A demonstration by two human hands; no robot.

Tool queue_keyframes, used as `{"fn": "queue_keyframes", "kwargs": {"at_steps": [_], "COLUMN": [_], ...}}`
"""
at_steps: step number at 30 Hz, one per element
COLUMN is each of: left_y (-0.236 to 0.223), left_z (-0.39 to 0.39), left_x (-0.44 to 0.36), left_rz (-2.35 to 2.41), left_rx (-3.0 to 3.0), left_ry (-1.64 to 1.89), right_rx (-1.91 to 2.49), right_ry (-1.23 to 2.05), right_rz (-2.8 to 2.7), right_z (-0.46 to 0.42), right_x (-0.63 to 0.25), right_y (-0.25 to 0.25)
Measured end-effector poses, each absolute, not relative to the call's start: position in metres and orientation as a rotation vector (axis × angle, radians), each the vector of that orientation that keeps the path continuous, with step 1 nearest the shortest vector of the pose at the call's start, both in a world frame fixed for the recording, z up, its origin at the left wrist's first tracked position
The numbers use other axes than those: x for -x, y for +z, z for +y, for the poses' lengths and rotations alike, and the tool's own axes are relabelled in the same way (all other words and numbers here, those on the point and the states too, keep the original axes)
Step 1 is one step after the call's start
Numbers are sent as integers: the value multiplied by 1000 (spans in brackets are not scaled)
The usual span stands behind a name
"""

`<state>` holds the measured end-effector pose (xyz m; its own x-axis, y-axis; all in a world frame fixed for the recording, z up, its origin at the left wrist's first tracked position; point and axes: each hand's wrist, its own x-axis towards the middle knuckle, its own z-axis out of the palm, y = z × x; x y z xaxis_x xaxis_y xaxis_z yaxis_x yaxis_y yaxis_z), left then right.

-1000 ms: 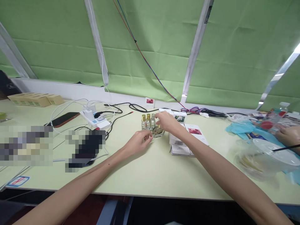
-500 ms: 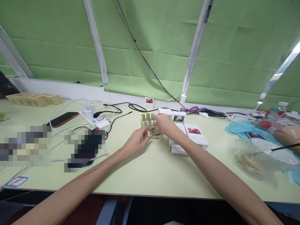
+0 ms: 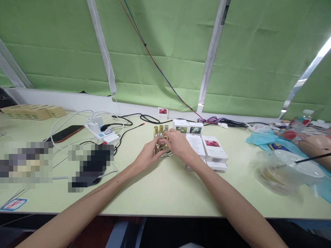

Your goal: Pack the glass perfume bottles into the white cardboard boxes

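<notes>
A squat clear glass perfume bottle (image 3: 167, 153) stands on the table between my hands, largely covered by fingers. My left hand (image 3: 148, 154) curls its thumb and fingers around the bottle's left side. From the right, my right hand (image 3: 178, 144) closes its fingers at the bottle's top. Just behind stand slim glass perfume vials (image 3: 161, 128), two with gold caps and one with a silver cap. White printed boxes (image 3: 213, 148) lie to the right of my right hand, stacked flat. Two small boxes with flower pictures (image 3: 195, 128) stand behind them.
A power strip (image 3: 102, 132) with tangled cables and a phone (image 3: 67, 133) lie on the left. Yellow boxes (image 3: 33, 112) line the back left. To the right are a lidded plastic cup with a straw (image 3: 297, 165), blue plastic (image 3: 263, 138) and another person's arm (image 3: 315, 144).
My right hand has come down and left, bringing the squat bottle slightly left and nearer. My left hand has closed in around it. The view has shifted a little.
</notes>
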<state>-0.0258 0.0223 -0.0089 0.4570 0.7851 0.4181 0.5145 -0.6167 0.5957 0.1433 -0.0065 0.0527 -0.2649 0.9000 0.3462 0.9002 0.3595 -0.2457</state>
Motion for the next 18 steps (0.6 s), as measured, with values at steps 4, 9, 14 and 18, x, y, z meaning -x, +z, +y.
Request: {"fn": "queue_keyframes", "kwargs": {"at_steps": [4,9,14,18], "left_y": [-13,-15,-16,-16], "left_z": [25,27,29,29], "left_x": [27,27,29,29], "left_rz": [1137,1162,1204,1203], "left_rx": [-2281,-2266,-2288,-2302], "left_ry": [989,1008,983,971], "right_rx": [1511,1608,1808,1989], "right_ry": [58,113,211,397], "right_rz": [-2146,-2110,-2178,-2248], "right_z": [-7,-13,-25,-31], "right_x": [-156,-187,-214,-214], "right_y": [51,64,76,76]}}
